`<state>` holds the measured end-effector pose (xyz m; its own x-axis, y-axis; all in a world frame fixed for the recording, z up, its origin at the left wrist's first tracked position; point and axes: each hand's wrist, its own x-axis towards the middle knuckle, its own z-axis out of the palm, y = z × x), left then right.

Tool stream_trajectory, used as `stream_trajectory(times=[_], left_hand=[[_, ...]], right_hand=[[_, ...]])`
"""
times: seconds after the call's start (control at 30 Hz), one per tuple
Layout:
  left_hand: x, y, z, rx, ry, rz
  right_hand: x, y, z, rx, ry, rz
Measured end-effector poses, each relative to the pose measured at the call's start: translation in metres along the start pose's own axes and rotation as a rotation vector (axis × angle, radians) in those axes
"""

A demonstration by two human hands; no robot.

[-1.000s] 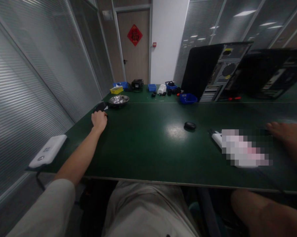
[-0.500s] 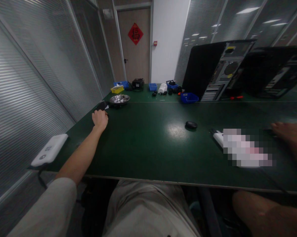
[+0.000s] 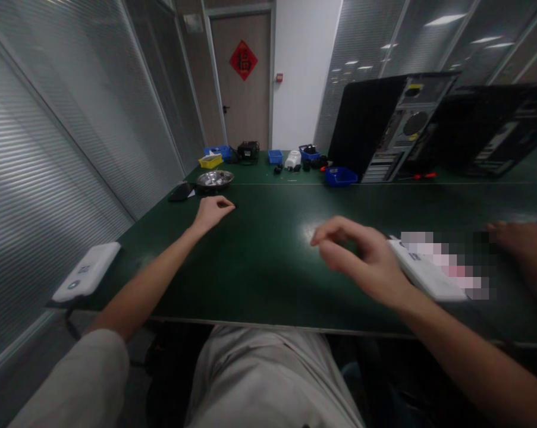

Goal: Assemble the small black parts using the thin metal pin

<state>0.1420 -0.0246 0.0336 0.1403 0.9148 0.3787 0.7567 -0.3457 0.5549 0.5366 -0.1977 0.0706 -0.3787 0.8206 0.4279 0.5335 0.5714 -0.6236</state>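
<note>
My left hand (image 3: 212, 213) is over the table's left half, thumb and fingers pinched together. At its fingertips shows a small dark object (image 3: 235, 205), too small to name. My right hand (image 3: 361, 252) hangs above the table right of centre, its thumb and fingers curved with a gap between them; I see nothing held there. The black mouse seen earlier is hidden behind this hand. Just beyond my left hand stand a shiny metal bowl (image 3: 214, 179) with small things in it and a flat black item (image 3: 180, 192).
A white device (image 3: 87, 271) lies at the left edge, another (image 3: 433, 273) right of my right hand. Another person's hand (image 3: 513, 235) rests at far right. Blue bins (image 3: 341, 176), a yellow tray (image 3: 210, 161) and a black computer case (image 3: 366, 128) stand at the back.
My left hand has moved right, away from the flat black item, with the small dark object at its fingertips. My right hand has come up from below the table edge to over the table.
</note>
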Motion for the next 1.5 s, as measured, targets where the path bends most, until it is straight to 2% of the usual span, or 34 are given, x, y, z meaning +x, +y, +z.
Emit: stream_trajectory(times=[0.07, 0.13, 0.2, 0.27, 0.4, 0.83, 1.23, 1.5], left_hand=[[-0.014, 0.036, 0.019, -0.164, -0.139, 0.171], [-0.032, 0.064, 0.041, -0.288, -0.316, 0.3], [-0.049, 0.082, 0.061, -0.358, -0.446, 0.363], [-0.061, 0.089, 0.076, -0.385, -0.489, 0.361], [-0.067, 0.087, 0.083, -0.401, -0.505, 0.316], [-0.065, 0.086, 0.08, -0.385, -0.469, 0.414], [-0.065, 0.084, 0.082, -0.401, -0.436, 0.503], [-0.066, 0.083, 0.083, -0.4, -0.425, 0.496]], right_hand=[[0.024, 0.003, 0.017, -0.046, -0.059, 0.006], [0.04, 0.019, 0.03, -0.081, -0.102, 0.006], [0.046, 0.041, 0.041, -0.128, -0.148, -0.002], [0.044, 0.059, 0.049, -0.2, -0.166, -0.083], [0.035, 0.073, 0.058, -0.257, -0.2, -0.132], [0.03, 0.066, 0.062, -0.383, -0.18, -0.109], [0.03, 0.065, 0.066, -0.368, -0.179, -0.146], [0.03, 0.064, 0.066, -0.36, -0.186, -0.157]])
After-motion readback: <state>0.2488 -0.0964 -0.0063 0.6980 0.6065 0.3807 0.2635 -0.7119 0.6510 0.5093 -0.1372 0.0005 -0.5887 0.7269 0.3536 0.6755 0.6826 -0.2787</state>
